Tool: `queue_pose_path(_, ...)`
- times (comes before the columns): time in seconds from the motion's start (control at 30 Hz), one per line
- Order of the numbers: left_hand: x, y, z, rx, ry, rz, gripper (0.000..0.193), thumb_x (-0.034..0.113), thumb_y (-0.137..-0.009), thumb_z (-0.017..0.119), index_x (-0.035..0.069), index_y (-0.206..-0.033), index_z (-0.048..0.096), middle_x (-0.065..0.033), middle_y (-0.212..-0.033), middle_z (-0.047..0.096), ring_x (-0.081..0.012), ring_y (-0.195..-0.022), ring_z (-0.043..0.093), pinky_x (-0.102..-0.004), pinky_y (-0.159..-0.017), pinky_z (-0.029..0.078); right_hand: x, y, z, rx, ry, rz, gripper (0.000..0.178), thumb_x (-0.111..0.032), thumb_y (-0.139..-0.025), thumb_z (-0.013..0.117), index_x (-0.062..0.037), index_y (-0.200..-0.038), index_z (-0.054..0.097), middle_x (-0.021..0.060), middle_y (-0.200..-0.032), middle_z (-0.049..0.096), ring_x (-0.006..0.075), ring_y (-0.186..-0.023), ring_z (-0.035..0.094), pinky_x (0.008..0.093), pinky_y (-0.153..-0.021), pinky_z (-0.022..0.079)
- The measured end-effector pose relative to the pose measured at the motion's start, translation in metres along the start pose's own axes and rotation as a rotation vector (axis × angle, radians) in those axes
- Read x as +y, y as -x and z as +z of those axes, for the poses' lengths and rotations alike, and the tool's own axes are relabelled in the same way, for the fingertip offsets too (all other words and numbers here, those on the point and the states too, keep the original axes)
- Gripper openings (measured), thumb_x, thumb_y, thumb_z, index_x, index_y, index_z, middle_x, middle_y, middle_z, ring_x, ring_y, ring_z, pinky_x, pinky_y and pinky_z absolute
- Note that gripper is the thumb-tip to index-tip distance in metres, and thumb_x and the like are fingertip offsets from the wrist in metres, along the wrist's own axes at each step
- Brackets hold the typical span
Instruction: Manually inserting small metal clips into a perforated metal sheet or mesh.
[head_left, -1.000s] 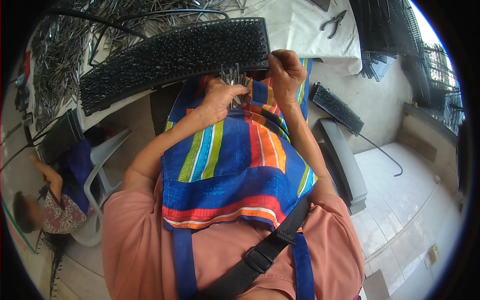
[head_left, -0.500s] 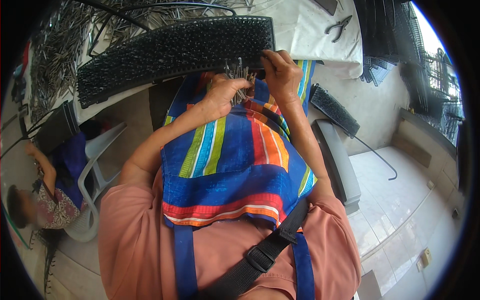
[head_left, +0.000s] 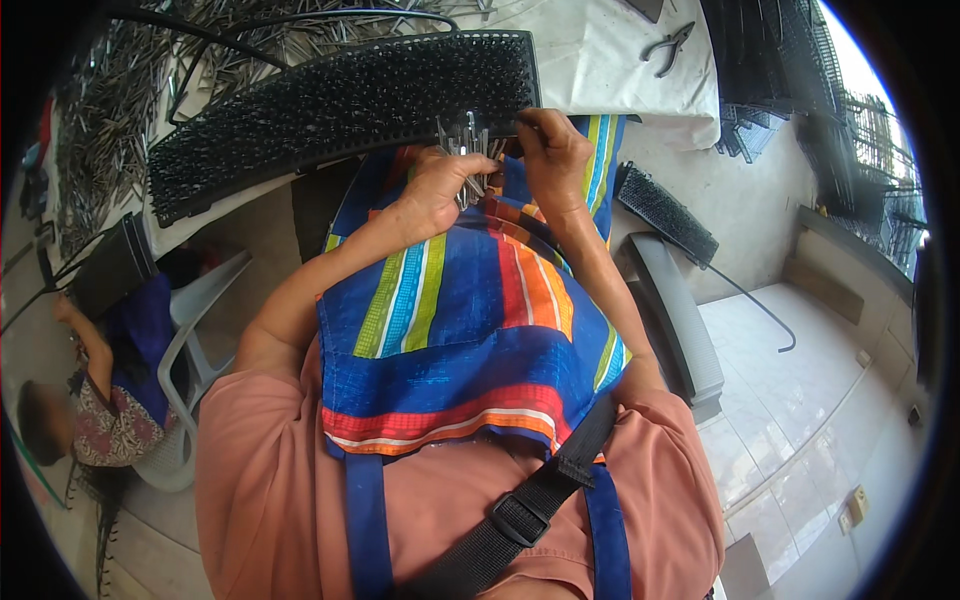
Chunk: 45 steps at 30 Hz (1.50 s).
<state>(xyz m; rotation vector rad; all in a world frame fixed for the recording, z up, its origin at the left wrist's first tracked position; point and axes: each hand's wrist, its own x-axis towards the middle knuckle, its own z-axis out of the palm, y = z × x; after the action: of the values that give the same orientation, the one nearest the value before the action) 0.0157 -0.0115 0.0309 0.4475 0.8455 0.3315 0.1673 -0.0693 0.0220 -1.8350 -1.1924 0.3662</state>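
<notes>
A bundle of thin, shiny metal strips (head_left: 468,140) stands up out of my left hand (head_left: 437,192), which is closed round it. The bundle sits just below the near edge of a long, curved black panel (head_left: 350,95) packed with dark, glinting bristle-like pieces. Fingers pinched together, my right hand (head_left: 558,158) is at the panel's near right corner; whatever lies between the fingertips is too small or hidden to tell. Beneath both hands a striped blue apron (head_left: 450,290) covers my lap.
Loose metal strips (head_left: 100,130) lie heaped at the far left. Pliers (head_left: 668,48) rest on the white-covered table (head_left: 600,70). To the right are a smaller bristled panel (head_left: 665,212) with a bent rod and stacked black racks (head_left: 790,70). Another person (head_left: 110,410) sits at left.
My right hand has moved slightly down and left along the panel's corner, still pinched. The left hand keeps its bundle, and the whole view has shifted a little.
</notes>
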Motion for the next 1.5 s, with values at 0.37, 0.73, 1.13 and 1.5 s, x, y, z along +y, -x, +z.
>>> queue_pose_path(0.37,0.001,-0.003,0.001,0.003,0.026,-0.011,0.014,-0.002,-0.078,0.065,0.001,-0.092,0.065,-0.0093,-0.079,0.068,-0.0182,-0.065,0.067,-0.027,-0.053,0.05,-0.018,-0.022,-0.01,-0.114,0.314,-0.249,0.011,-0.001,-0.076,0.068,-0.0029,-0.087,0.068,0.0115,-0.076,0.064,0.0229,-0.066,0.067,0.0292,-0.057,0.049)
queue_pose_path(0.73,0.0,-0.002,0.003,0.017,0.012,-0.003,0.016,-0.003,-0.079,0.062,-0.001,-0.095,0.065,-0.0115,-0.083,0.068,-0.0204,-0.069,0.068,-0.0312,-0.063,0.057,-0.023,0.014,-0.013,-0.063,-0.574,0.483,0.005,0.0,-0.08,0.067,0.0013,-0.085,0.066,0.0022,-0.069,0.064,0.0055,-0.057,0.055,0.0218,-0.049,0.044)
queue_pose_path(1.13,0.007,0.004,0.013,0.104,0.006,-0.038,0.01,0.0,-0.076,0.067,0.0,-0.086,0.066,-0.0102,-0.075,0.068,-0.018,-0.062,0.066,-0.0274,-0.049,0.048,-0.003,-0.022,-0.013,0.141,0.004,-0.044,0.007,-0.001,-0.077,0.067,-0.0048,-0.082,0.064,0.0096,-0.072,0.063,0.0172,-0.056,0.061,0.028,-0.051,0.046)
queue_pose_path(1.5,0.001,-0.002,0.0,-0.003,-0.019,-0.016,0.013,0.001,-0.077,0.066,0.002,-0.09,0.066,-0.0095,-0.079,0.069,-0.0183,-0.064,0.066,-0.0285,-0.051,0.049,-0.018,-0.016,-0.016,-0.028,0.384,-0.256,0.014,-0.004,-0.077,0.069,-0.0047,-0.091,0.069,0.0105,-0.078,0.064,0.0204,-0.066,0.067,0.0304,-0.057,0.049)
